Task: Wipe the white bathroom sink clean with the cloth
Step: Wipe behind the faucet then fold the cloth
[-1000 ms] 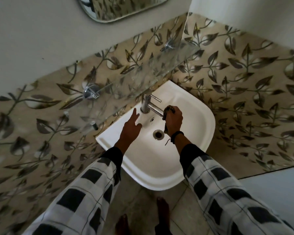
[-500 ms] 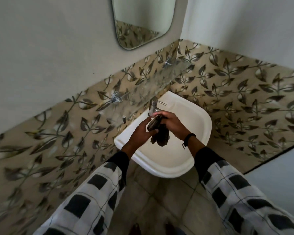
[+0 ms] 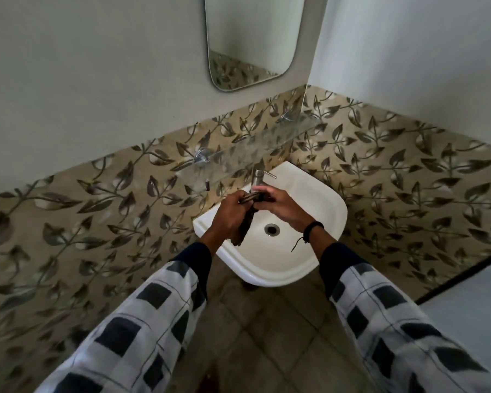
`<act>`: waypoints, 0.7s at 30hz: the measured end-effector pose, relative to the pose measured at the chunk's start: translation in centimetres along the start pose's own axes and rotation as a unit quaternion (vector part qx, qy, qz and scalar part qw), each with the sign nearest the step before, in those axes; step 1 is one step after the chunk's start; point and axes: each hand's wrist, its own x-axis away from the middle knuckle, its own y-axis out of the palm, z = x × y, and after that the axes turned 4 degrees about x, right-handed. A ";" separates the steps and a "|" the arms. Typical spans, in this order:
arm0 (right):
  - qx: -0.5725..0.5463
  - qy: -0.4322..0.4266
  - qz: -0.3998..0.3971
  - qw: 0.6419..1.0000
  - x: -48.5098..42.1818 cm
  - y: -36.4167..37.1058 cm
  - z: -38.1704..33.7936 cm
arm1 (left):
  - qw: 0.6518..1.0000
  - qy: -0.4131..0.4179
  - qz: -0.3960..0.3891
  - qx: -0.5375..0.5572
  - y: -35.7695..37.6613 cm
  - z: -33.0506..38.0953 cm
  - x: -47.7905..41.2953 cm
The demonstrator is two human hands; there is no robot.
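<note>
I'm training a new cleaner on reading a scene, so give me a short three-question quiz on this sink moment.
1. True or false: the cloth is pressed flat on the sink basin.
2. Which holds the cloth? A) left hand only B) right hand only C) both
3. Fill in: the tap stands at the sink's ____ edge, below a glass shelf.

Key:
1. False; it hangs above the basin, left of the drain.
2. C
3. back
</note>
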 end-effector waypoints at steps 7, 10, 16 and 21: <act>0.045 -0.012 -0.023 0.999 1.7 -1.2 -0.2 | 0.999 0.028 0.022 -0.014 -0.7 0.7 2.0; -0.012 0.017 -0.025 0.999 2.2 -1.5 -0.4 | 0.998 0.043 0.050 0.024 -1.2 1.0 2.0; -0.102 0.027 0.057 0.993 2.1 -0.8 -2.3 | 0.992 -0.001 0.030 0.122 -2.6 2.3 1.5; -0.106 0.013 0.128 0.986 1.2 -1.6 -4.4 | 0.998 0.025 0.000 0.053 -3.9 3.1 0.9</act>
